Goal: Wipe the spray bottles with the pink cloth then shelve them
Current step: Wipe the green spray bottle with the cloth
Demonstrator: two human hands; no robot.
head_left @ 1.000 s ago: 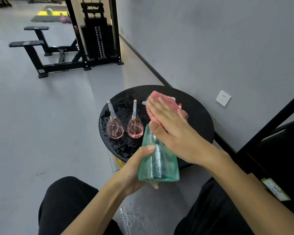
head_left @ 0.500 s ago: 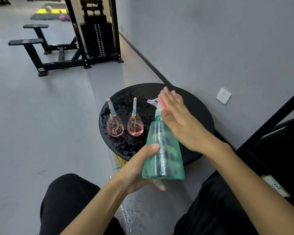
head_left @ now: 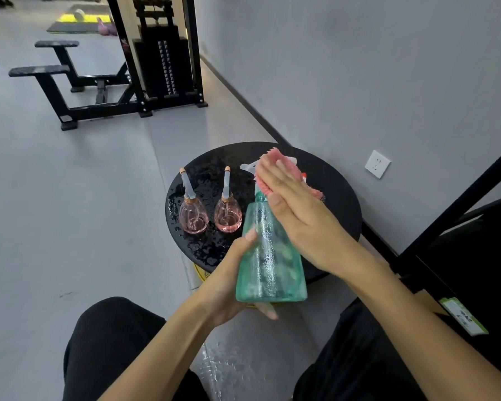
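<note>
Fluffy pink cloth (head_left: 294, 172); clear wet green bottle (head_left: 269, 256).

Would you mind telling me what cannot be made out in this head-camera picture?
In the head view:
Spray head of the green bottle: mostly covered by the pink cloth and right hand; only the trigger tip shows.
Fingers of the left hand: behind the bottle, apart from thumb and one fingertip.
The black rack: cut off by the right edge, shelves unseen.
The green label beside it: print too blurred to read.
</note>
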